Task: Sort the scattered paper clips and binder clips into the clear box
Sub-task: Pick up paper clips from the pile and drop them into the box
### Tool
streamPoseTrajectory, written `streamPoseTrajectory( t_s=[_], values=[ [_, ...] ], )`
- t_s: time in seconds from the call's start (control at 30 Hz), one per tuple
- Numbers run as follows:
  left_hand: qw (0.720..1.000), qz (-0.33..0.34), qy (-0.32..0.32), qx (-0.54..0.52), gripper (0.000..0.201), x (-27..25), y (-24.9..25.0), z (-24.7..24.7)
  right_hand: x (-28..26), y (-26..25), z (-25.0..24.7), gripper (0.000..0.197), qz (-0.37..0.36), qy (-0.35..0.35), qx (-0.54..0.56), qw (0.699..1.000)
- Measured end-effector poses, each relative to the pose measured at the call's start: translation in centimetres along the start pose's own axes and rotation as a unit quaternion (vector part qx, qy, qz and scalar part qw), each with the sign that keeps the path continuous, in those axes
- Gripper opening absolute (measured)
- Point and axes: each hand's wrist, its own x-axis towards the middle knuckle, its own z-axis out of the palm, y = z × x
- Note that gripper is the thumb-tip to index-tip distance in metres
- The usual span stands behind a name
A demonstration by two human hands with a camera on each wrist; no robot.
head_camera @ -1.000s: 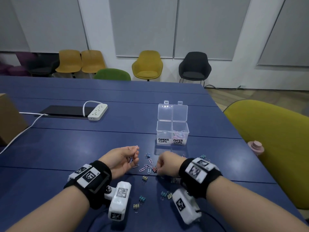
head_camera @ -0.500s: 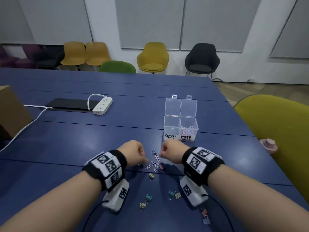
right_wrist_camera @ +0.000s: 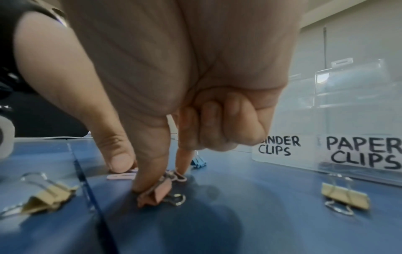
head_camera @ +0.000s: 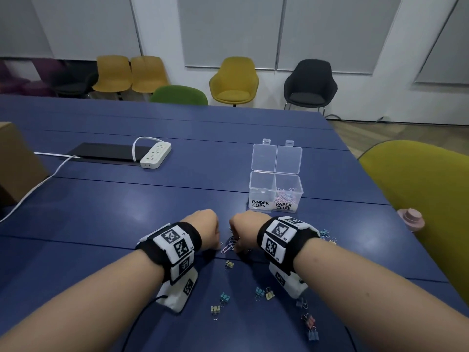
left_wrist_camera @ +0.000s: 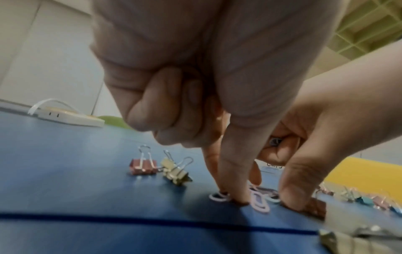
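A clear two-part box [head_camera: 261,203] stands open, labelled BINDER CLIPS and PAPER CLIPS [right_wrist_camera: 361,154]. Pastel paper clips [head_camera: 286,196] lie in its right part. Just in front of it, my left hand [head_camera: 205,227] and right hand [head_camera: 245,227] are knuckles up over loose paper clips [head_camera: 229,243]. My left hand [left_wrist_camera: 234,197] pinches a pale paper clip [left_wrist_camera: 218,196] against the table. My right hand [right_wrist_camera: 135,175] has its thumb on a pink paper clip [right_wrist_camera: 121,176] and its forefinger on a pink binder clip [right_wrist_camera: 156,194]. A clip loop [left_wrist_camera: 275,141] shows inside its curled fingers.
Coloured binder clips [head_camera: 264,293] lie scattered on the blue table [head_camera: 127,212] near my wrists and to the right. A white power strip [head_camera: 155,154], a black pad [head_camera: 106,152] and a cardboard box [head_camera: 17,161] are at the left. An olive chair [head_camera: 418,199] stands right.
My left hand, palm up with clips a second ago, has turned over and come down to the table. Both hands have closed in on the loose clips between them.
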Motion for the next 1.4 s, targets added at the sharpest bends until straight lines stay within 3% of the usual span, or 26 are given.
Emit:
streamPoseTrajectory(
  t_s=[0.07, 0.2, 0.43, 0.63, 0.7, 0.77, 0.8, 0.83, 0.9, 0.93, 0.97, 1.03, 1.07, 1.13, 1.23, 1.27, 1.33, 1.37, 1.4],
  values=[
    [1.000, 0.007, -0.014, -0.014, 0.013, 0.0, 0.1, 0.0, 0.2, -0.1, 0.1, 0.036, -0.003, 0.006, -0.004, 1.000],
    [0.999, 0.003, -0.032, -0.030, 0.035, -0.3, 0.6, 0.2, 0.4, -0.1, 0.2, 0.031, -0.010, 0.015, 0.000, 1.000],
    [0.998, -0.012, -0.033, 0.044, 0.044, -0.5, 1.8, 0.7, 0.1, -0.3, 0.3, 0.017, 0.004, -0.009, 0.026, 1.000],
    [0.992, 0.007, -0.067, 0.107, 0.042, -1.9, 2.6, 0.3, -0.7, -0.2, 0.9, 0.035, 0.009, -0.039, 0.019, 0.999],
    [0.997, 0.004, -0.061, 0.054, 0.039, -2.1, 1.9, 0.1, -1.4, -0.3, 0.9, 0.037, 0.002, -0.040, 0.034, 0.999],
    [0.991, -0.017, -0.038, -0.123, 0.031, -2.4, 0.9, -0.5, -2.3, -0.2, 0.8, 0.032, -0.009, -0.036, 0.054, 0.998],
    [0.964, -0.034, -0.027, -0.263, 0.027, -2.7, 0.3, -0.8, -2.6, 0.0, 0.7, 0.027, -0.013, -0.032, 0.079, 0.996],
    [0.912, -0.054, -0.019, -0.405, 0.025, -3.0, -0.3, -1.1, -3.0, 0.5, 0.6, 0.023, -0.013, -0.022, 0.115, 0.993],
    [0.775, -0.093, -0.024, -0.625, 0.025, -4.0, -1.8, -1.6, -4.0, 1.9, 0.2, 0.018, -0.005, 0.008, 0.238, 0.971],
    [0.716, -0.109, -0.032, -0.689, 0.024, -4.5, -2.8, -1.6, -4.7, 2.8, 0.1, 0.018, 0.005, 0.023, 0.326, 0.945],
    [0.681, -0.120, -0.039, -0.722, 0.022, -4.8, -3.6, -1.5, -5.4, 3.6, 0.0, 0.020, 0.017, 0.037, 0.422, 0.906],
    [0.666, -0.135, -0.050, -0.732, 0.015, -5.3, -5.0, -1.1, -6.9, 5.4, 0.2, 0.024, 0.037, 0.052, 0.597, 0.799],
    [0.672, -0.145, -0.049, -0.724, 0.013, -5.3, -5.4, -0.8, -7.6, 6.4, 0.2, 0.025, 0.045, 0.053, 0.652, 0.755],
    [0.696, -0.161, -0.056, -0.698, 0.015, -5.2, -5.5, -0.2, -9.2, 7.9, 0.3, 0.026, 0.059, 0.053, 0.706, 0.704],
    [0.731, -0.180, -0.092, -0.652, 0.024, -4.8, -4.5, 0.2, -11.3, 9.9, 0.4, 0.028, 0.078, 0.080, 0.739, 0.665],
    [0.755, -0.184, -0.097, -0.621, 0.025, -4.5, -4.1, 0.3, -11.9, 10.4, 0.5, 0.029, 0.085, 0.088, 0.741, 0.661],
    [0.862, -0.173, -0.076, -0.471, 0.027, -4.1, -2.8, 0.5, -12.8, 11.1, 0.8, 0.028, 0.097, 0.094, 0.738, 0.661],
    [0.924, -0.155, -0.057, -0.344, 0.030, -4.0, -2.2, 0.6, -13.2, 11.4, 1.0, 0.027, 0.102, 0.092, 0.737, 0.662],
    [0.968, -0.133, -0.035, -0.212, 0.034, -4.1, -1.5, 0.6, -13.5, 11.6, 1.1, 0.026, 0.105, 0.088, 0.735, 0.664]
  ],
)
